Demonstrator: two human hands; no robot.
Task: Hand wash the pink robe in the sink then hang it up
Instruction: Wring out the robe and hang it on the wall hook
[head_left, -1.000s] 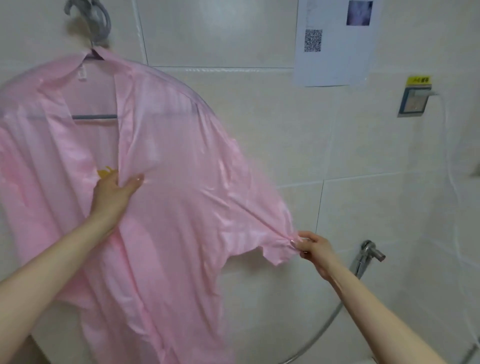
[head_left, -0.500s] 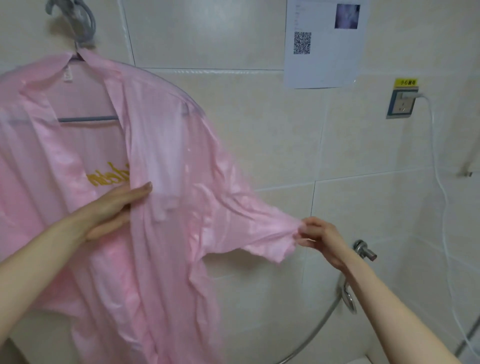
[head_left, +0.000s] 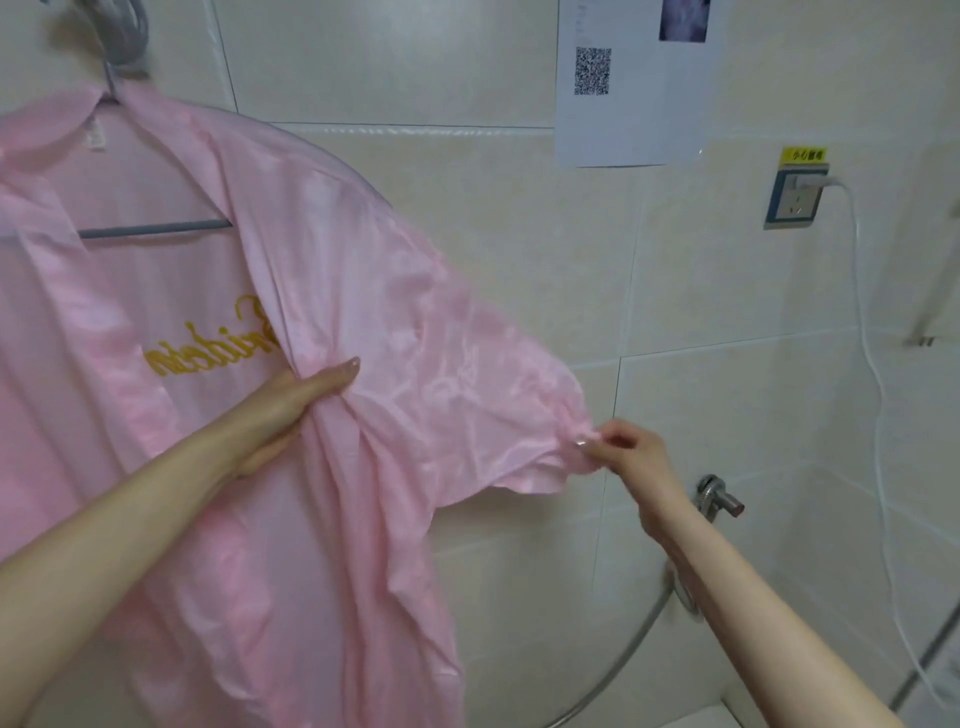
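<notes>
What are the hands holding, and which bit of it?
The shiny pink satin robe: the left hand grips its front edge, the right hand pinches its sleeve end.

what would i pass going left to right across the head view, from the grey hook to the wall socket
grey hook → gold lettering → left hand → right hand → metal valve → wall socket. Both hands hold the pink robe, which spans too wide to place.

Left: pink robe hangs spread, blocking this side.
Centre: open room before bare tiled wall.
Lower right: metal valve and hose obstruct.
Far right: white cable dangles from socket.
</notes>
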